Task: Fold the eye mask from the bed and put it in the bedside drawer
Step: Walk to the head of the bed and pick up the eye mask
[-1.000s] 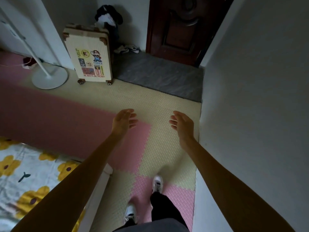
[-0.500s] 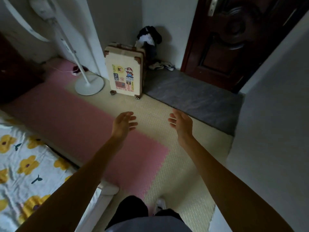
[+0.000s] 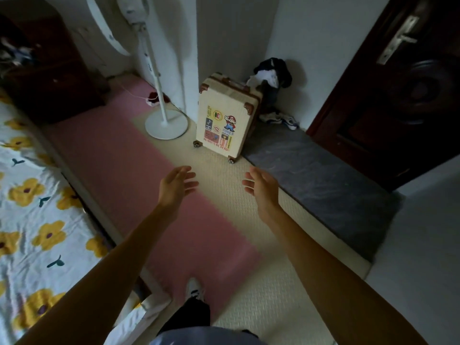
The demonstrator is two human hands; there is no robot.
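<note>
The bed (image 3: 37,195), with its white sheet printed with yellow flowers, fills the left side of the view, and its long edge runs from the near left corner away toward the dark wooden bedside cabinet (image 3: 49,78) at the far left. Beside the bed lies the floor mat (image 3: 139,195) of pink and cream foam tiles, and the person stands on it with one white shoe (image 3: 194,290) showing. At the far edge of the mat stand a white pedestal fan (image 3: 159,95) and a cream suitcase (image 3: 224,120) with stickers, and a dark door (image 3: 398,95) closes the right side.

The eye mask is not to be seen in this view; on the visible part of the sheet I find only the flower print, so I cannot tell where on the bed it lies. A drawer front on the cabinet is too dark to make out.

Both arms reach forward over the mat. The left hand (image 3: 174,188) has its fingers loose and spread and holds nothing; the right hand (image 3: 261,188) is the same, palm turned inward, empty.

The relation that matters: the bed lies to the left of both hands, and the left hand is the nearer one to its edge. I judge the task as not yet begun, and the next move probably needs a turn to the left to find the mask.
</note>
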